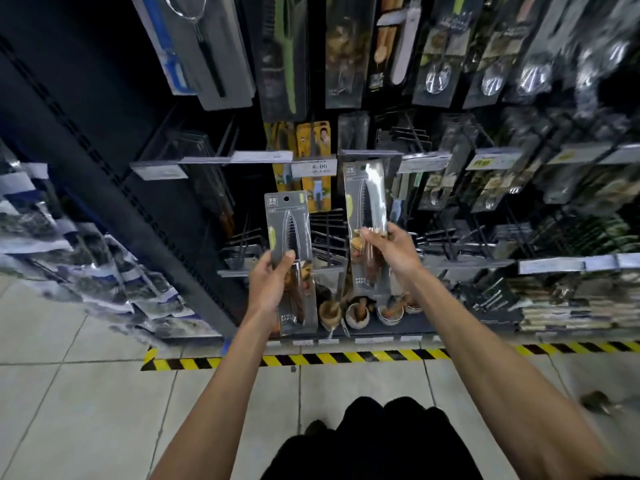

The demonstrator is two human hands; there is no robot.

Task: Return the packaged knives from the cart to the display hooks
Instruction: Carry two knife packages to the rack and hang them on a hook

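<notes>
The person stood facing the rack point(450, 161), each hand closed on 1 knife pack. The left hand point(273, 282) gripped the left pack point(289, 237) around its middle, thumb across the front, the card upright and held just short of the hooks, its hang hole clear at the top. The right hand point(388, 249) pinched the right pack point(367, 209) at mid-height between thumb and fingers, and this card was raised higher, its top edge just under a price rail point(370, 154). Whether its hole was already on a hook, I could not tell.

These packs looked light, flat and fairly stiff: a card back with a glossy clear blister over the blade. That plastic seemed likely to be slippery, so a pinch on the card edges near the middle looked safest; it would leave the hole free and keep the top steady. Held too low, the card might flex and wobble at the hook tip. The blade was sealed, so the risk looked to be a dropped pack, not a cut. No cart was in view, only tiled floor point(104, 410) and hazard tape point(346, 358).
</notes>
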